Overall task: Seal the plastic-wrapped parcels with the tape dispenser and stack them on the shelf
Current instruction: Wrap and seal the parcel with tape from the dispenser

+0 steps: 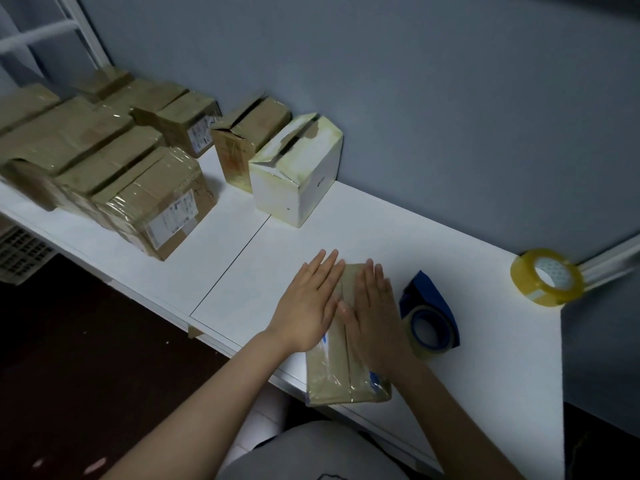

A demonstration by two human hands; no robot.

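A brown parcel point(341, 379) wrapped in clear plastic lies on the white table point(263, 271), its near end over the front edge. My left hand point(310, 304) presses flat on its left side with straight fingers. My right hand point(375, 317) lies flat on its right side, fingers straight. Just right of the parcel sits the blue tape dispenser point(429, 317) with a roll of clear tape in it. Nothing is held in either hand.
A loose roll of yellowish tape point(547, 275) stands at the table's far right corner. A white box point(298, 171) and a brown box point(247, 142) stand against the wall. Several taped brown parcels point(104, 150) are packed at the left. The white shelf frame point(45, 32) rises top left.
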